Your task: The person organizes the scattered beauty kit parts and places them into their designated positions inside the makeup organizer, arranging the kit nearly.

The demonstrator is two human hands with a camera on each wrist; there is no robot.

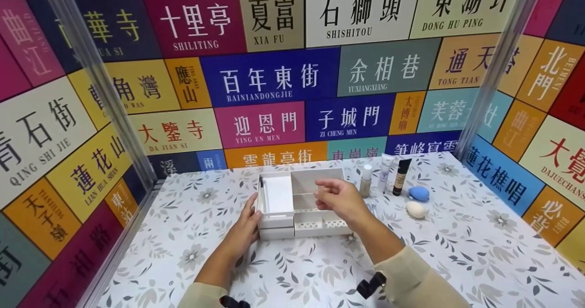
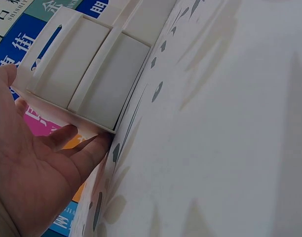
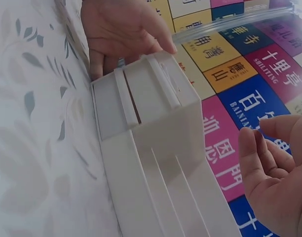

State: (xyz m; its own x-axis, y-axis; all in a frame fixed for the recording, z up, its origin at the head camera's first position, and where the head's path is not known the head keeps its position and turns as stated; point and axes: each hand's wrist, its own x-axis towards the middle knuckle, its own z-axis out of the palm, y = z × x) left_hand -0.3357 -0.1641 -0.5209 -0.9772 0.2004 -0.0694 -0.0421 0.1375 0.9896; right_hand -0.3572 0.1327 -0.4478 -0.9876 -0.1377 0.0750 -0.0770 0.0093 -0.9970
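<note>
A white desktop organizer (image 1: 299,231) stands on the table, with a shallow tray (image 1: 279,193) on its left top, drawers below and divided compartments on the right. A slim dark-tipped stick (image 1: 262,184) lies along the tray's left edge. My left hand (image 1: 247,223) rests against the organizer's left side. In the left wrist view its thumb is at the upper corner and its fingertips touch the lower side, beside two drawer fronts (image 2: 111,81). Above the right compartments hovers my right hand (image 1: 340,200). Its fingers are loosely bent with nothing visible between them, thumb and forefinger close in the right wrist view.
Right of the organizer stand a white-capped bottle (image 1: 366,182), a pale tube (image 1: 385,173) and a black-capped beige tube (image 1: 401,177). A blue sponge (image 1: 418,193) and a cream sponge (image 1: 416,210) lie near them. A leaf-patterned cover (image 1: 183,235) spreads over the table; sign-printed walls surround it.
</note>
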